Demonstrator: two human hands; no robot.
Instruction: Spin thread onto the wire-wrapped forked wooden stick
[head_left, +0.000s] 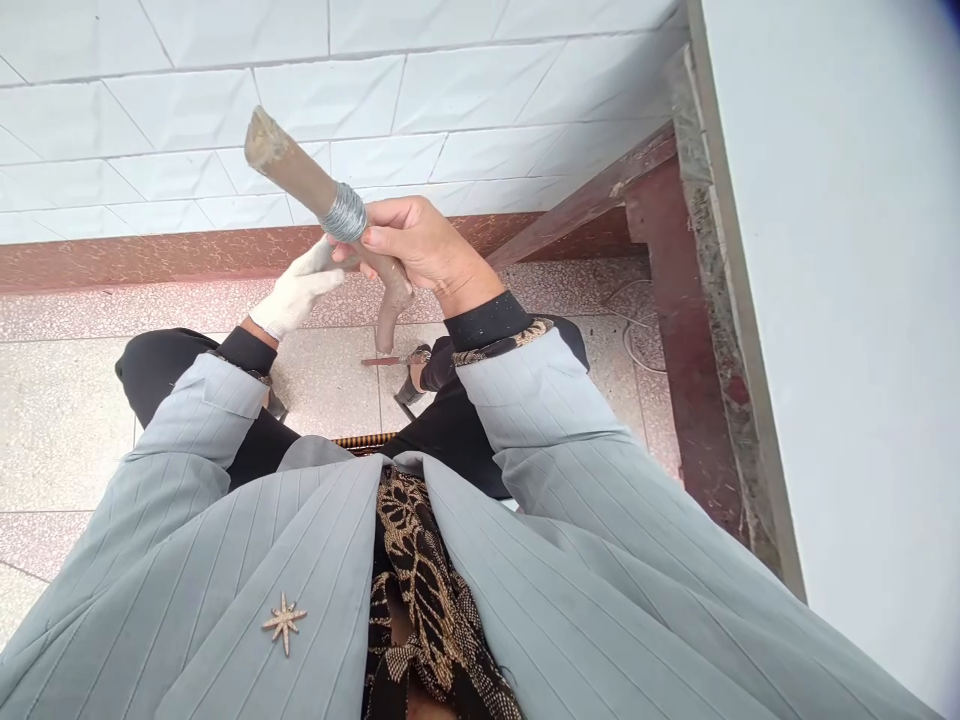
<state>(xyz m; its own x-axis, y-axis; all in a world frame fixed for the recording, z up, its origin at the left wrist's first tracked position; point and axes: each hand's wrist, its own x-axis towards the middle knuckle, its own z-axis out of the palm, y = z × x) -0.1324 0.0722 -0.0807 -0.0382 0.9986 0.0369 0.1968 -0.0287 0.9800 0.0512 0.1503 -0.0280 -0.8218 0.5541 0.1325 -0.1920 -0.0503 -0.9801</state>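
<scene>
A crooked wooden stick point(296, 172) slants in front of me, cut flat at its upper left end and bent near its lower end. Silvery wire point(346, 213) is wound in a tight coil around its middle. My right hand point(420, 245), bare, is closed around the stick just below the coil, thumb at the coil's edge and fingertips showing on the far side. My left hand point(294, 290) wears a white glove. Its thumb and fingers are apart beside the stick, below the coil; the fingertips are partly hidden, so contact is unclear.
A white tiled wall point(330, 95) rises ahead above a reddish-brown baseboard point(150, 258). On my right stand a dark red wooden frame point(679, 330) and a white surface point(855, 300). A pale cable point(637, 345) lies on the speckled floor point(67, 420) near the frame. My knees are spread below.
</scene>
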